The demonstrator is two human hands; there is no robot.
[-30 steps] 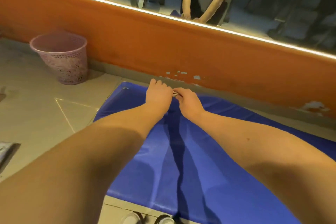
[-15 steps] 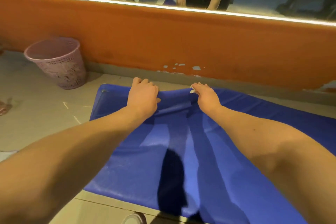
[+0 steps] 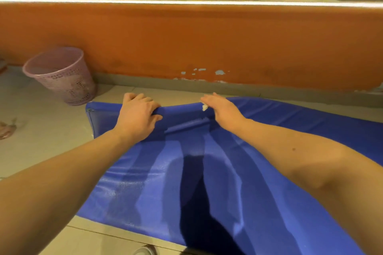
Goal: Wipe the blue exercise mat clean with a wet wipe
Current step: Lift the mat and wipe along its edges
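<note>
Far edge of the blue exercise mat (image 3: 145, 172), centre of frame. The mat is lying flat on the floor (image 3: 51, 141), running from lower centre out to the right edge, its far side just short of the orange wall (image 3: 186, 43).

Change: a second ago the two hands were touching at the middle of the far edge. They are now sitting well apart along it, and the strip of edge between them is rising into a rolled ridge, off the floor.

Left hand (image 3: 137, 116): grip is closing round the lifted edge, fingers going over the far side, thumb on top.

Right hand (image 3: 223, 108): fingers are reaching over the same edge; the wet wipe (image 3: 204, 107) is showing as a small white scrap pinched at the thumb side. How the fingertips are lying beyond the edge is hidden.

Judgement: wiping is pausing. The person is likely lifting or folding the mat to reach its rim or underside, or to shift it. The wipe is staying in hand, so cleaning is probably unfinished.

Pink mesh bin (image 3: 62, 74) is standing in the upper left, near the mat's corner.
</note>
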